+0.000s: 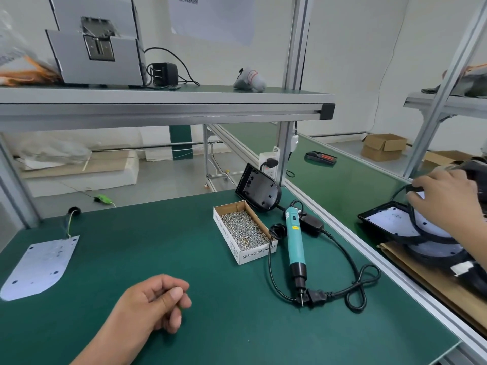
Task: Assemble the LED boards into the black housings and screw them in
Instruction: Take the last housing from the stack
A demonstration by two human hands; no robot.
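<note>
Green surface (184,233): the LED board (39,264) lies at its left edge, long axis running toward the far edge. Beyond the right edge, the right hand (445,204) grasps the top black housing (369,216). The left hand (150,304) is curled near the front edge, contents unclear.

Assembly workshop, a small electronics line. The bench is topped with a green mat (131,246) and framed in aluminium posts (292,61) carrying a shelf (158,109) at 12 o'clock. A corded electric screwdriver (294,241) lies at 3 o'clock, just beside an open screw box (257,255) full of bright screws. A grey machine (97,48) and a mains adapter (162,73) sit on the shelf at 11 o'clock. A power strip (267,162) is fixed by a post at 1 o'clock. There is a second bench (342,175) of the same build at 2 o'clock, with cartons (383,147) beyond it. Black housings (369,216) are stacked on cardboard (421,280) at 3 o'clock. Bare white wall (342,61).
</note>
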